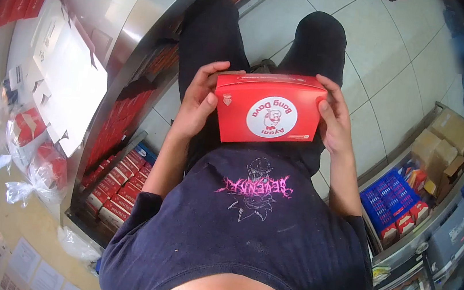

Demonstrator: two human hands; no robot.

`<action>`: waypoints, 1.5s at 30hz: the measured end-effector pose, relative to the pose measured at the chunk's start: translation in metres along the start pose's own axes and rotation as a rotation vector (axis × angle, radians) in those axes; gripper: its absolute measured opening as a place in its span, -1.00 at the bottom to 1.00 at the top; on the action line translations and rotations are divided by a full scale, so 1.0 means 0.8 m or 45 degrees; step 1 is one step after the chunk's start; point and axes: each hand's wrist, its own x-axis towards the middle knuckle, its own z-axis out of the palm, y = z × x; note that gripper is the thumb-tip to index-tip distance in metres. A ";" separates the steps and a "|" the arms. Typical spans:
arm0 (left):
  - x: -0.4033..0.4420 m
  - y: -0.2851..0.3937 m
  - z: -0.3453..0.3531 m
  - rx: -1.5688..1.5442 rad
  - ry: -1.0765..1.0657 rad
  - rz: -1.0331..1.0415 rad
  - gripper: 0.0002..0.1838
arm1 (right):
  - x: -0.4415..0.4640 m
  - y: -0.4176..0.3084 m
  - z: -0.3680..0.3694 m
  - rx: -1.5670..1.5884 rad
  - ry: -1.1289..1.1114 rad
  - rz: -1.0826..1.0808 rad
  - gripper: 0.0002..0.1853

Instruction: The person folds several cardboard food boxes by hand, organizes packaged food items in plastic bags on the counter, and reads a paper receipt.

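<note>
A red cardboard food box (232, 116) with a round white "Ayam Bang Dava" logo is held above my lap, its lid folded over. My left hand (198, 100) grips one end, with the thumb on the printed face and the fingers reaching behind. At the opposite end my right hand (335, 118) holds the box the same way, thumb in front and fingers along the top corner. The far side of the box and what it may contain are hidden. Unfolded white box blanks (69, 76) lie on the metal counter to my left.
Clear plastic bags with red boxes (31, 126) hang at the left counter edge. Stacked red cartons (123, 184) fill the shelf below. To my right are a blue basket (391, 193) and brown cardboard boxes (447, 136). Pale tiles (390, 86) cover the floor.
</note>
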 end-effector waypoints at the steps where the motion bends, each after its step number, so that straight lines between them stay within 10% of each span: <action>1: 0.000 0.003 0.002 -0.058 -0.033 0.045 -0.31 | 0.002 0.005 0.003 0.069 0.074 0.018 -0.43; 7: 0.012 0.043 0.019 0.262 0.304 0.159 -0.30 | 0.017 0.026 0.003 0.064 -0.121 -0.115 -0.60; 13: 0.038 0.124 0.045 0.970 -0.022 0.424 -0.69 | 0.026 -0.024 0.062 -0.611 -0.111 -0.558 -0.40; 16: 0.037 0.119 0.066 1.079 -0.259 0.403 -0.73 | 0.025 -0.045 0.075 -0.744 -0.216 -0.794 -0.62; 36: 0.021 0.091 0.069 1.109 0.032 0.587 -0.75 | 0.031 -0.035 0.108 -0.398 -0.201 -0.547 -0.81; 45: 0.023 0.067 0.053 0.933 -0.024 0.572 -0.45 | 0.047 -0.068 0.112 -0.210 -0.197 -0.144 -0.62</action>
